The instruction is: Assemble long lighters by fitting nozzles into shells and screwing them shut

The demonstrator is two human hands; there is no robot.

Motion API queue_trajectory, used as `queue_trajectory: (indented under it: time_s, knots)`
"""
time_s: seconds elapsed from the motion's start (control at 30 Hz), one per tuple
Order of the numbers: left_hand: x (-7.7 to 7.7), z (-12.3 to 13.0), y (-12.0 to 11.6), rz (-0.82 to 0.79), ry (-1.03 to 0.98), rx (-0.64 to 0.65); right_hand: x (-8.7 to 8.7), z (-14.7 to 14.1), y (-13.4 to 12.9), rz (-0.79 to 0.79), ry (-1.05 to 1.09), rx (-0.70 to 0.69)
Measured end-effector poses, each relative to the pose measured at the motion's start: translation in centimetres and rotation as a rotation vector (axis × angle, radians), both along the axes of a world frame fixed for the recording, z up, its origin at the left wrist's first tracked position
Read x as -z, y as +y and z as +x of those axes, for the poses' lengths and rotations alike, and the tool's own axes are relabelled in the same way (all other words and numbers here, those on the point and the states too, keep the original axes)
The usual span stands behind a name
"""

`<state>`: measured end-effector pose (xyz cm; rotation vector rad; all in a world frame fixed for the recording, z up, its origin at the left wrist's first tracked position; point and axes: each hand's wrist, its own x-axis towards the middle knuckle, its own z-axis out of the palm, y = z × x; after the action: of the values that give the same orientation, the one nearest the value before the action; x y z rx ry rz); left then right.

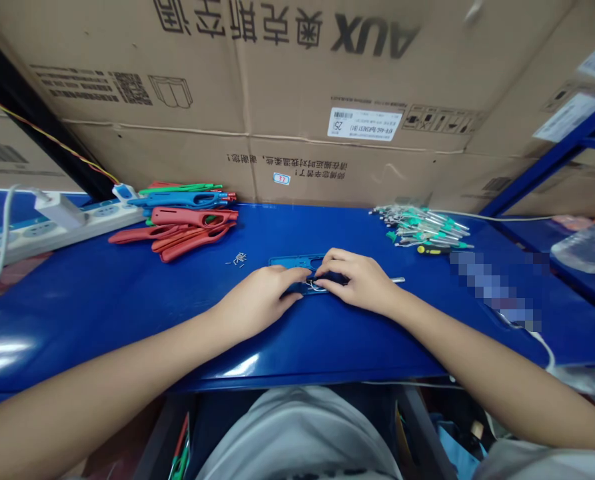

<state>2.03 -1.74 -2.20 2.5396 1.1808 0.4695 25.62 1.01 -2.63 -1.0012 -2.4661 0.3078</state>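
Both hands meet over an opened blue lighter shell in the middle of the table. The fingers of my left hand (pixel 270 293) are closed on the left part of the near shell half (pixel 297 289). My right hand (pixel 362 280) is bent over the same half, its fingertips pinched at a dark inner part with a thin white wire (pixel 317 287); the fingers partly hide that part. A metal tube (pixel 398 280) sticks out to the right from under this hand. Just behind lies another blue shell half (pixel 290 261), partly covered by my right fingers.
Small screws (pixel 240 259) lie left of the hands. Red lighter shells (pixel 194 233), with blue and green ones, are piled near a white power strip (pixel 52 230). Metal-tubed lighter inserts (pixel 422 227) and a yellow-black screwdriver (pixel 432 250) sit at right. A cardboard box (pixel 177 153) stands behind.
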Motion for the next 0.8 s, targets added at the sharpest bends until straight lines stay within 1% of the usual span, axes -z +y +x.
queue_trajectory:
  time_s: [0.13,0.3,0.4,0.53,0.63,0.8]
  knots:
    - [0.4,0.1,0.2,0.024,-0.053,0.016,0.0,0.2,0.2,-0.002,0.027,0.000]
    - [0.6,0.2,0.1,0.077,-0.050,0.050,0.4,0.3,0.5,-0.024,0.038,-0.007]
    - [0.4,0.3,0.1,0.086,0.003,0.069,0.7,0.1,0.7,-0.059,0.064,-0.014]
    - [-0.3,0.6,-0.1,0.136,0.138,0.134,0.8,0.0,0.8,-0.081,0.080,-0.036]
    - [-0.7,0.7,-0.3,0.163,0.206,0.159,0.4,0.2,0.9,-0.114,0.064,-0.035]
    - [-0.9,0.3,-0.4,0.144,0.206,0.098,-1.2,1.7,1.1,-0.156,0.083,-0.004]
